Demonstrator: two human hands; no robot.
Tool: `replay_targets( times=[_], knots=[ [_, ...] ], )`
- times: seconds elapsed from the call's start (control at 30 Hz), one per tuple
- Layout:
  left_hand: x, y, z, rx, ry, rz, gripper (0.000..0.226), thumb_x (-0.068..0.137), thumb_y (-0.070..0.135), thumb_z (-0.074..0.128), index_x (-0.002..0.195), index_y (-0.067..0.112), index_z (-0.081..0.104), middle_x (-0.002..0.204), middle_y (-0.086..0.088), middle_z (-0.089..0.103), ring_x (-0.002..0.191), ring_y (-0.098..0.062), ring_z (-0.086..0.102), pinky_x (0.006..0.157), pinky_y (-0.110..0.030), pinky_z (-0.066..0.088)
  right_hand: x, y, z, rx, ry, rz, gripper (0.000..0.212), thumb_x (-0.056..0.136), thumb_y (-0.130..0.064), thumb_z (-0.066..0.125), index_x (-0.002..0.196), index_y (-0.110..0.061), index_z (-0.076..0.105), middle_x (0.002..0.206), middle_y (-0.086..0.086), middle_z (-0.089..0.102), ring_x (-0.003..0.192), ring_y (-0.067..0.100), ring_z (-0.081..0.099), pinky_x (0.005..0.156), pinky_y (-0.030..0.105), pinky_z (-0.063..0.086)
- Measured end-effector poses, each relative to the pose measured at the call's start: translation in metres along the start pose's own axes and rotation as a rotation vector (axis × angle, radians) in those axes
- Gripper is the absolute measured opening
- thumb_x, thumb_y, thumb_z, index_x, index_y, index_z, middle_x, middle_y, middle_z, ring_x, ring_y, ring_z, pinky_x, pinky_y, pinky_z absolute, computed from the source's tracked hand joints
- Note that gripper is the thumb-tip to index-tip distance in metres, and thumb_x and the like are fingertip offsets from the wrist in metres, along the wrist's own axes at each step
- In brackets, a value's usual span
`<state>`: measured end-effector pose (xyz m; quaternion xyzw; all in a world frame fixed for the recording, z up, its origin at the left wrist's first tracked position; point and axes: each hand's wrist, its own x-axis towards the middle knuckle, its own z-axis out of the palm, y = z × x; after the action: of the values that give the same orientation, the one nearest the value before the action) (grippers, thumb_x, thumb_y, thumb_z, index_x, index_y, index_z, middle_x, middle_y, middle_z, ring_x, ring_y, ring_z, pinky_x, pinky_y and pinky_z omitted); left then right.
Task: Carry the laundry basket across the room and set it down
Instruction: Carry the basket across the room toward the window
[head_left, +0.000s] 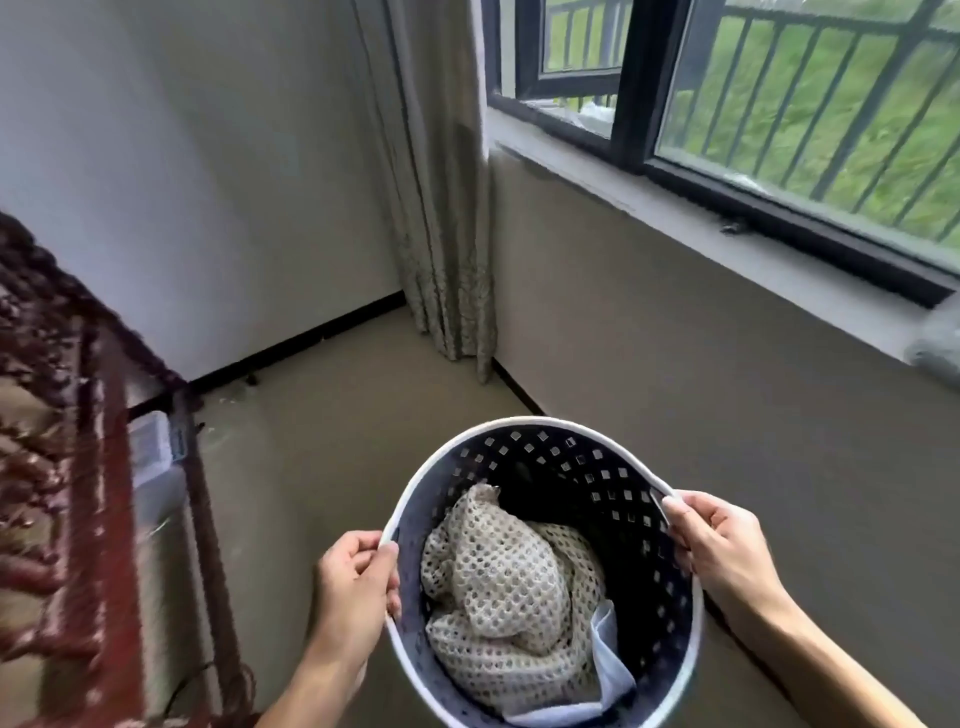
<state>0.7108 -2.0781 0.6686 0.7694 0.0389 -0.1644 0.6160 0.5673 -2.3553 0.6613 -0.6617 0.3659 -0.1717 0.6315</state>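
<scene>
Both hands hold a round dark-blue perforated plastic laundry basket with a white rim (597, 467), which sits closest to the viewer, low in the middle of the view and lifted clear of the floor. Starting from the left, a bed with a dark red patterned cover (47, 467) runs down the edge of the view, blurred, with a clear plastic storage box (153, 452) tucked just beside its frame. Next comes the left hand (356, 587), clenched over the basket's left rim with the thumb hooked inside. Within the basket lies a cream open-knit garment (509, 587), bundled, with a pale blue-white cloth (613, 665) underneath at the near side. The right hand (722, 551) grips the opposite rim, fingers wrapped over the edge. Ahead, a bare greyish-brown floor (363, 415) stretches to the corner, where a beige curtain (436, 208) hangs; to the right a dark-framed window with outside railings (779, 130) looks onto grass.

By my reading the carry is under way and probably close to its end, since the corner is near. Setting the basket down is not yet done.
</scene>
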Motion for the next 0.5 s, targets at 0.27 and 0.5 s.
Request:
replay_targets(
  times=[0.27, 0.5],
  knots=[
    [0.165, 0.043, -0.012, -0.020, 0.100, -0.011, 0.011, 0.088, -0.003, 0.050, 0.083, -0.009, 0.056, 0.045, -0.003, 0.047, 0.039, -0.017, 0.038, 0.037, -0.023, 0.034, 0.156, -0.049, 0.110, -0.035, -0.100, -0.008, 0.026, 0.094, -0.011, 0.052, 0.075, -0.002, 0.068, 0.044, -0.009, 0.047, 0.040, 0.002, 0.037, 0.041, 0.017, 0.034],
    [0.292, 0.106, -0.025, 0.005, 0.177, 0.053, 0.009, 0.087, -0.004, 0.049, 0.086, -0.010, 0.056, 0.050, -0.012, 0.046, 0.038, -0.017, 0.038, 0.039, -0.023, 0.033, 0.274, -0.105, 0.197, -0.062, -0.153, -0.037, 0.025, 0.094, -0.013, 0.052, 0.078, -0.004, 0.069, 0.048, -0.009, 0.043, 0.050, 0.011, 0.035, 0.051, 0.027, 0.031]
  ],
)
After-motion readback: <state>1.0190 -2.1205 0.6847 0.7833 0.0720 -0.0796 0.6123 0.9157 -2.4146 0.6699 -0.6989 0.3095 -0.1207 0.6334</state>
